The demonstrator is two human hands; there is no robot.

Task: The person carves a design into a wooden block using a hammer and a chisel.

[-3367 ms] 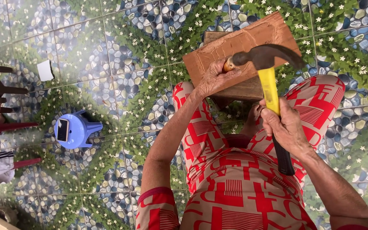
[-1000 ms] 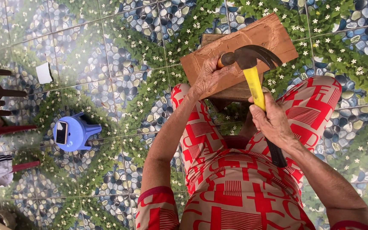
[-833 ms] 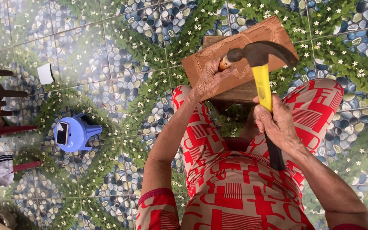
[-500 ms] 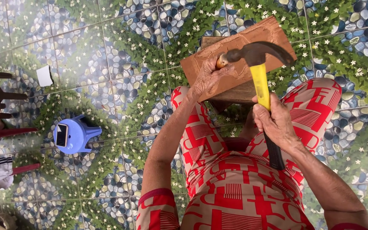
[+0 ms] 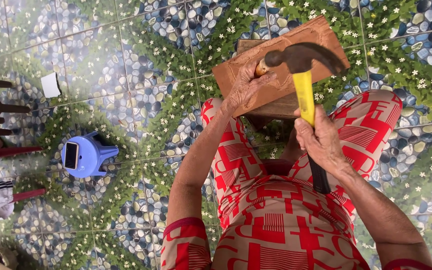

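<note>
My right hand [image 5: 321, 142] fingers wrap the yellow-handled claw hammer [image 5: 303, 95], handle running away from me, head pointing left. My left hand [image 5: 246, 87] fingers pinch a wooden-handled chisel [image 5: 261, 68] on the brown carved wood panel [image 5: 281, 60].

The wooden board [image 5: 281, 70] rests above the knees, on a wooden block [image 5: 276, 107]. The left hand [image 5: 246, 87] lies on the board, touching a chisel handle [image 5: 261, 68]. The hammer [image 5: 306, 80] head sits just right of that handle, above the board. The right hand [image 5: 321, 140] grips the hammer shaft below the head. A plastic stool [image 5: 88, 155] stands well left on the tiled floor [image 5: 126, 75], with a phone [image 5: 70, 155] on it.
</note>
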